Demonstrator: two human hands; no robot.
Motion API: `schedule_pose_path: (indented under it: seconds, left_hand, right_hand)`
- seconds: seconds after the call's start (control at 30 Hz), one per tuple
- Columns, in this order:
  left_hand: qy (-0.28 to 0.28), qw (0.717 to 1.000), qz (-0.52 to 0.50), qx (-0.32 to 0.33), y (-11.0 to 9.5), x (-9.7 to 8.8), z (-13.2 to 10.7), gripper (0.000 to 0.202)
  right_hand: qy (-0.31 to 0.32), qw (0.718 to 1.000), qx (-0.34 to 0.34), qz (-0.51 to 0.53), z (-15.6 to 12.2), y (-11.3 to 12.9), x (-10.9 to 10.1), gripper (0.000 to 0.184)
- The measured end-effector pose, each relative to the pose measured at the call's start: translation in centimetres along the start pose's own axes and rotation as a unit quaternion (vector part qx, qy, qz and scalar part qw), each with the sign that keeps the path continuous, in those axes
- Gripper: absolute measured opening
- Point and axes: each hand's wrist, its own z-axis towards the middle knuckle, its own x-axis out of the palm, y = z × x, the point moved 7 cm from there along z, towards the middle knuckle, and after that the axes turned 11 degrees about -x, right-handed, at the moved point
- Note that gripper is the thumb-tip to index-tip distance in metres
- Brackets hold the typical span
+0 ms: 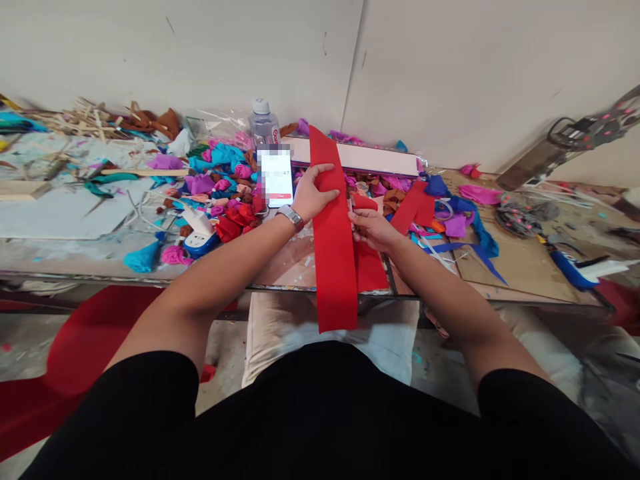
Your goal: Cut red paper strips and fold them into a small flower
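Note:
A long red strip, of paper or cloth, runs away from me across the table and hangs over its front edge above my lap. My left hand holds its upper part, with thumb and forefinger apart on its face. At the strip's right edge, the fingers of my right hand are closed around a small pale object that I cannot make out. More red material lies under and beside the strip, close to the right wrist. Further right are flat red pieces.
A lit phone leans by a clear bottle. Crumpled colourful pieces surround a white board. At left lie green-handled pliers and wood sticks; a blue-and-white device stands nearer. Someone's arm reaches in from the right.

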Motion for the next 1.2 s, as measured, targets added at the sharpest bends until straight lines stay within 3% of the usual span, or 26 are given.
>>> schedule_pose_path:
  seconds: [1.2]
  left_hand:
    - [-0.006,1.0,-0.003,0.006,0.13,-0.17,0.25,0.059]
  right_hand:
    - [0.022,0.999,-0.015,0.021,0.09,-0.22,-0.14,0.046]
